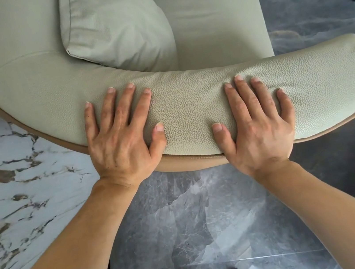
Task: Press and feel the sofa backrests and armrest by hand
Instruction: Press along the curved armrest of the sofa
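The person stood behind the curved armrest (191,109) of the pale green sofa (212,24), which ran across the middle of the view. Both palms lay flat on its pebbled top, probably to judge the padding's give. The left hand (121,138) and right hand (256,126) sat well apart, each grip spread with fingers splayed, pinching nothing. A loose cushion (113,28) rested against the backrest (17,66) beyond.

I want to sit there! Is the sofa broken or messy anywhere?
Nothing looks broken. Both hands, left hand and right hand, lie flat on the padded armrest, and the back cushion just sits a bit slanted.
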`<state>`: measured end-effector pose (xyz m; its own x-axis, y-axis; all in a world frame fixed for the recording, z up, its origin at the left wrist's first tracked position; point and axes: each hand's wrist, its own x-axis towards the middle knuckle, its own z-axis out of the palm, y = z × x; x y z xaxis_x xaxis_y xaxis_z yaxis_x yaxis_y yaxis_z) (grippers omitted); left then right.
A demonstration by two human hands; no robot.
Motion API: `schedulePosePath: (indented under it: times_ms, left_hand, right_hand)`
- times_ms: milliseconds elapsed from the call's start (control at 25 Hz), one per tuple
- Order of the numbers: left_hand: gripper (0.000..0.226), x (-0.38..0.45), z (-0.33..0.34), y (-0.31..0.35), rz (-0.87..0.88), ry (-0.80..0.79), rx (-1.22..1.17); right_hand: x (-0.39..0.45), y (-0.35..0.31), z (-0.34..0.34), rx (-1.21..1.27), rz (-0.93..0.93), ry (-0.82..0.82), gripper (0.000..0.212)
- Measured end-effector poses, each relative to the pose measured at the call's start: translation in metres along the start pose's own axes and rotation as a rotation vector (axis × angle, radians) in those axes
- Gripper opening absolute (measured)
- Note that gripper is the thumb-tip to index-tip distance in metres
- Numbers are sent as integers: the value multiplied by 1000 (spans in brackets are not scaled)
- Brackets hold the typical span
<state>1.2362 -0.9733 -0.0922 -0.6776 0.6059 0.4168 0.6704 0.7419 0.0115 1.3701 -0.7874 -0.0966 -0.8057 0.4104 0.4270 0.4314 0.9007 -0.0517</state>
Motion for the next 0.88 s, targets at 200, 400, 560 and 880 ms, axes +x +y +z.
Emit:
schedulePosePath:
  times_ms: [200, 400, 560, 880]
  left_hand:
    - [56, 22, 9, -6, -7, -12, -12]
    - [56, 45, 21, -11, -6, -8, -10]
    - [57, 63, 31, -15, -6, -6, -18]
    - [56, 108, 55, -22, -9, 14, -27]
  right_hand:
    - [22, 0, 11, 5, 3, 5, 68]
    - [44, 3, 23, 7, 1, 15, 68]
    - [62, 6, 32, 4, -5, 36, 68]
    - [108, 14, 56, 18, 4, 20, 71]
